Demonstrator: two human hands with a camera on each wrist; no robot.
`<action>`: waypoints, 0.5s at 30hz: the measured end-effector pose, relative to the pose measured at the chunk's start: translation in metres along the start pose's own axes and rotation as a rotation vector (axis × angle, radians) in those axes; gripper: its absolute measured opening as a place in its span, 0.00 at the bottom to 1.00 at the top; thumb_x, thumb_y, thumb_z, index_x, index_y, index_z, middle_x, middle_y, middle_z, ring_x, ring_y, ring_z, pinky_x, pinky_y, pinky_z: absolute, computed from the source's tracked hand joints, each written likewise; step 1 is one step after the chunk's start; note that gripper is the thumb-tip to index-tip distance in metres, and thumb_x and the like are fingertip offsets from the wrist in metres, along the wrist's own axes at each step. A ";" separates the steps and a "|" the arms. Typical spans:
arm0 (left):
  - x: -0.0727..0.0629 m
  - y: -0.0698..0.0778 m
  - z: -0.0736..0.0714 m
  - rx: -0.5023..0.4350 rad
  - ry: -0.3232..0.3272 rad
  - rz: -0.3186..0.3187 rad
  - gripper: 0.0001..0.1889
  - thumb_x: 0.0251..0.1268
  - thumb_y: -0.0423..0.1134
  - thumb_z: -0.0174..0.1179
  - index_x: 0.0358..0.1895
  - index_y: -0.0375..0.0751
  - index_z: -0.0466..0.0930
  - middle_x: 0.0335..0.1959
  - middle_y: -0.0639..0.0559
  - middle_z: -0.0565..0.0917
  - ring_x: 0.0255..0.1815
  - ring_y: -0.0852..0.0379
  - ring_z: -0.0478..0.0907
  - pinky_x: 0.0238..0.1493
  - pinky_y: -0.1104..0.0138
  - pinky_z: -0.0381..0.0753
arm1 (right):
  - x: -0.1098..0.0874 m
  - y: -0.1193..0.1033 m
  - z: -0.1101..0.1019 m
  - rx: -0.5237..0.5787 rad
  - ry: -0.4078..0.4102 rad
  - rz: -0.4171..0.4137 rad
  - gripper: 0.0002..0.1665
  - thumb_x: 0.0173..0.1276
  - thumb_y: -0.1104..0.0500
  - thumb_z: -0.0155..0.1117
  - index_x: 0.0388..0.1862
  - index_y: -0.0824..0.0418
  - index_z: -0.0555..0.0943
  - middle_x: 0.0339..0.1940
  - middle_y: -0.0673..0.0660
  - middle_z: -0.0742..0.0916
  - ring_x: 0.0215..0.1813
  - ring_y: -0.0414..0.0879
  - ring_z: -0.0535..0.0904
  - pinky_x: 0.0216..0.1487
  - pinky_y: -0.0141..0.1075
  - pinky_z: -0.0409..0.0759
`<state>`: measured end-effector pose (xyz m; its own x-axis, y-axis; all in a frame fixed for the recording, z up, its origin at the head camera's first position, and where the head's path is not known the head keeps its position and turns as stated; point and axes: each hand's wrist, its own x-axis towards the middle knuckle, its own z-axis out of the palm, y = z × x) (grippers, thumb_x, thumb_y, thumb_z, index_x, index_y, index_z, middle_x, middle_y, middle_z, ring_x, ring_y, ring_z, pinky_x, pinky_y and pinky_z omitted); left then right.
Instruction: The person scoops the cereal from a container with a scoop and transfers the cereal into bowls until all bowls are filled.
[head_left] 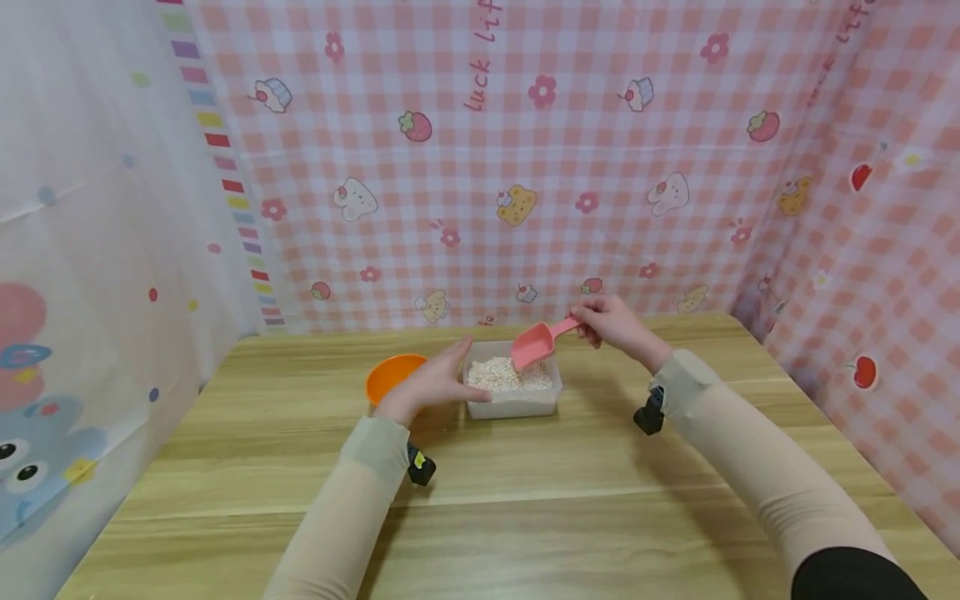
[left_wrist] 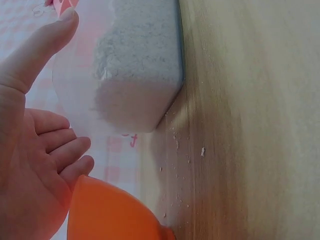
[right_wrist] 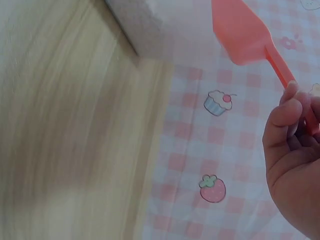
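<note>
A clear plastic box (head_left: 517,407) stands on the table, holding pale oat-like flakes (head_left: 495,375). My right hand (head_left: 618,321) pinches the thin handle of a pink scoop (head_left: 534,343), whose tilted blade dips inside the box's rim near the flakes. In the right wrist view the thumb and fingers curl round that handle (right_wrist: 280,67). At the box's left end is my left hand (head_left: 435,383), thumb spread apart from the loosely bent fingers (left_wrist: 70,150). An orange bowl (head_left: 392,371) sits just left of the box, partly hidden behind the left hand; in the left wrist view it overlaps the palm.
Small crumbs (left_wrist: 203,151) lie on the wooden table (head_left: 525,517) beside the box and bowl. A pink checked cloth (head_left: 480,233) hangs behind the table's far edge, and more printed cloth (head_left: 135,250) hangs at both sides.
</note>
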<state>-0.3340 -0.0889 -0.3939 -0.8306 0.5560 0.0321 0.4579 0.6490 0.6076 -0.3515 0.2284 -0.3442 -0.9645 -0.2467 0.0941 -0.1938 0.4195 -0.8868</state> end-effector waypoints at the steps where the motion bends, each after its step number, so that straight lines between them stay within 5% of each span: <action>1: 0.000 0.000 0.000 -0.004 0.001 -0.002 0.58 0.52 0.56 0.71 0.78 0.37 0.43 0.78 0.45 0.45 0.77 0.48 0.46 0.74 0.55 0.49 | 0.001 0.000 -0.001 -0.017 -0.005 -0.002 0.19 0.78 0.58 0.50 0.46 0.74 0.80 0.23 0.59 0.81 0.20 0.41 0.71 0.21 0.31 0.73; 10: 0.003 -0.001 0.003 -0.004 -0.003 0.003 0.58 0.52 0.56 0.72 0.77 0.35 0.43 0.78 0.42 0.45 0.77 0.47 0.45 0.74 0.54 0.48 | 0.006 -0.003 -0.006 -0.088 -0.027 -0.040 0.18 0.77 0.59 0.51 0.41 0.74 0.81 0.18 0.56 0.80 0.16 0.41 0.70 0.18 0.32 0.73; 15: 0.003 0.008 0.007 -0.046 -0.011 -0.040 0.59 0.53 0.55 0.71 0.78 0.36 0.39 0.78 0.41 0.39 0.78 0.46 0.39 0.74 0.52 0.46 | 0.003 -0.007 -0.006 -0.082 -0.045 -0.035 0.19 0.78 0.60 0.50 0.41 0.76 0.81 0.21 0.67 0.80 0.16 0.42 0.70 0.18 0.33 0.73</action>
<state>-0.3304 -0.0784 -0.3939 -0.8440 0.5363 -0.0016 0.4096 0.6464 0.6437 -0.3543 0.2298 -0.3350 -0.9482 -0.3009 0.1022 -0.2432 0.4800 -0.8429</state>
